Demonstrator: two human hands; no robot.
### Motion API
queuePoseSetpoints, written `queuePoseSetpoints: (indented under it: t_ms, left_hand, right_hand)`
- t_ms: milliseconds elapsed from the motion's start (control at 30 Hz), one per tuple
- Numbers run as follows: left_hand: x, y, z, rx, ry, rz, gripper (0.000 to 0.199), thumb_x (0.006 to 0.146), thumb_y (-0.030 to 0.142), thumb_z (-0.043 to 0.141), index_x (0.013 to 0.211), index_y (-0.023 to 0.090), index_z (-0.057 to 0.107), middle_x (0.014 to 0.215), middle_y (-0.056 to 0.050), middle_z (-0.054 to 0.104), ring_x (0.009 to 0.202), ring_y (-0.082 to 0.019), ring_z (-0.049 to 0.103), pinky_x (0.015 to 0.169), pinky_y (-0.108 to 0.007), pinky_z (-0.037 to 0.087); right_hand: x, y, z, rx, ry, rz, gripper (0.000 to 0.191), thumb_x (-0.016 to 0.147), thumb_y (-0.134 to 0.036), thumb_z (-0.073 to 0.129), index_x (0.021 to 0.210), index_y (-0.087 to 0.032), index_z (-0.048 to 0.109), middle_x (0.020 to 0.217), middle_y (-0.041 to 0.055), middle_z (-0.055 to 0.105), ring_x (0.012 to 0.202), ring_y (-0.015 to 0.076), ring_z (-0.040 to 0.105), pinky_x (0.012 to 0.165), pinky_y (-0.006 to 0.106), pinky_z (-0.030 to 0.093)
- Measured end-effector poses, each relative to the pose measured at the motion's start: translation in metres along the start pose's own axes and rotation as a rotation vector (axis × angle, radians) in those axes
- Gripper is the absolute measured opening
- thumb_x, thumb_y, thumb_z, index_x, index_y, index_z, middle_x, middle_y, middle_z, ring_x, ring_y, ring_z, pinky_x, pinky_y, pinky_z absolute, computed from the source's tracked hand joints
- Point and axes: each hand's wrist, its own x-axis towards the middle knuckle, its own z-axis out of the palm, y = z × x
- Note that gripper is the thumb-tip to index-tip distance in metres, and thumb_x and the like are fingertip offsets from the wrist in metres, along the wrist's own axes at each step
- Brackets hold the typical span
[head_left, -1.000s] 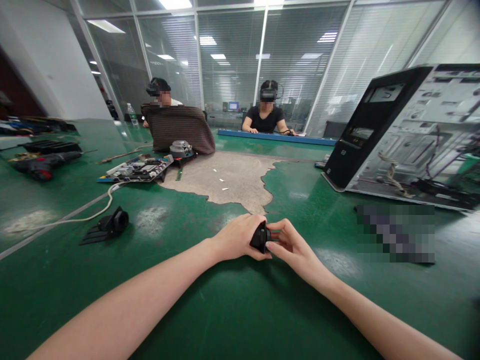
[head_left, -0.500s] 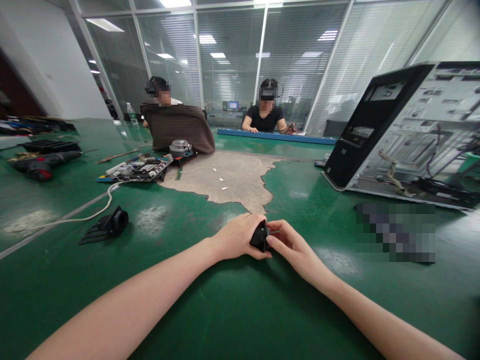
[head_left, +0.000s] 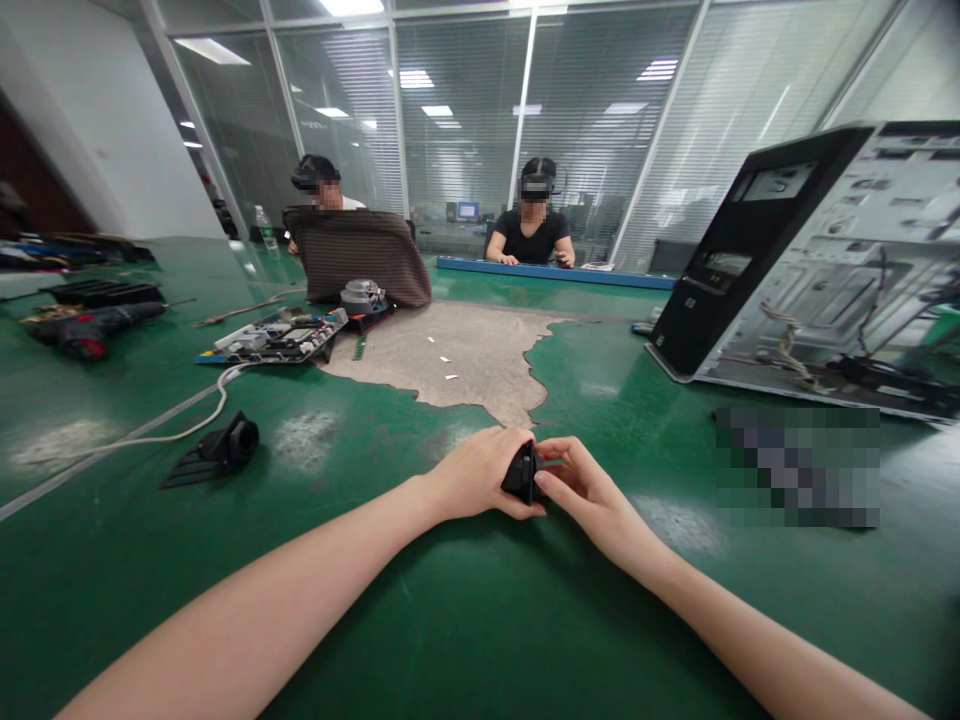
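Between my two hands is a small black plastic part [head_left: 520, 474], held just above the green tabletop [head_left: 420, 620]. My left hand [head_left: 484, 468] wraps round it from the left, its fingers partly hidden behind the part. From the right, my right hand [head_left: 581, 485] pinches the part's edge with thumb and fingers. What exact kind of part it is I cannot make out. Farther left on the table lies a black bracket with a round ring [head_left: 225, 445].
An opened computer case [head_left: 757, 260] stands at right, near a blurred-out dark strip [head_left: 799, 470]. Left of centre are a circuit board [head_left: 277, 338], a white cable [head_left: 217, 400] and a brown cloth-covered object [head_left: 356, 250]. A power drill [head_left: 94, 325] lies at left. Two people sit across the table.
My hands and the black part have hardly moved. Across the table, the seated person's raised hand has come down and inward.
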Motion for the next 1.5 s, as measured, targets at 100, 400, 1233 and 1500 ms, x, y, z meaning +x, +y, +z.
queuePoseSetpoints:
  t_ms: [100, 400, 1233, 1500]
  left_hand:
    - [0.0002, -0.0001, -0.0002, 0.012, 0.005, 0.014, 0.051, 0.060, 0.046, 0.065, 0.095, 0.017, 0.042, 0.087, -0.005, 0.054, 0.079, -0.021, 0.052, 0.068, -0.030, 0.041]
    - [-0.0004, -0.0001, 0.0001, -0.004, -0.006, 0.005, 0.055, 0.059, 0.048, 0.064, 0.098, 0.017, 0.042, 0.092, -0.006, 0.055, 0.082, -0.022, 0.053, 0.071, -0.032, 0.041]
    - [0.0003, 0.0009, -0.0007, -0.001, -0.004, -0.004, 0.053, 0.058, 0.047, 0.065, 0.096, 0.017, 0.043, 0.088, -0.005, 0.054, 0.079, -0.021, 0.052, 0.069, -0.031, 0.040]
    - [0.0000, 0.0019, -0.0012, -0.013, -0.006, -0.017, 0.050, 0.059, 0.045, 0.065, 0.096, 0.018, 0.043, 0.088, -0.005, 0.054, 0.079, -0.021, 0.052, 0.069, -0.032, 0.040]
  right_hand:
    - [-0.0008, -0.0019, -0.0008, -0.013, -0.010, 0.020, 0.020, 0.079, -0.032, 0.050, 0.094, -0.022, 0.044, 0.094, 0.0027, 0.053, 0.086, 0.0151, 0.054, 0.078, 0.032, 0.044]
    - [-0.0015, 0.0002, -0.0024, 0.025, -0.021, -0.042, 0.013, 0.079, -0.031, 0.051, 0.085, -0.022, 0.044, 0.088, 0.0004, 0.052, 0.085, 0.0142, 0.054, 0.074, 0.029, 0.044]
    - [0.0000, -0.0004, -0.0014, 0.032, -0.036, -0.002, 0.015, 0.080, -0.031, 0.050, 0.089, -0.022, 0.043, 0.088, 0.0004, 0.053, 0.084, 0.0135, 0.054, 0.076, 0.030, 0.044]
    - [-0.0026, -0.0040, -0.0026, 0.026, -0.067, 0.015, 0.018, 0.077, -0.030, 0.053, 0.090, -0.022, 0.043, 0.088, 0.0010, 0.055, 0.085, 0.0150, 0.055, 0.076, 0.031, 0.045]
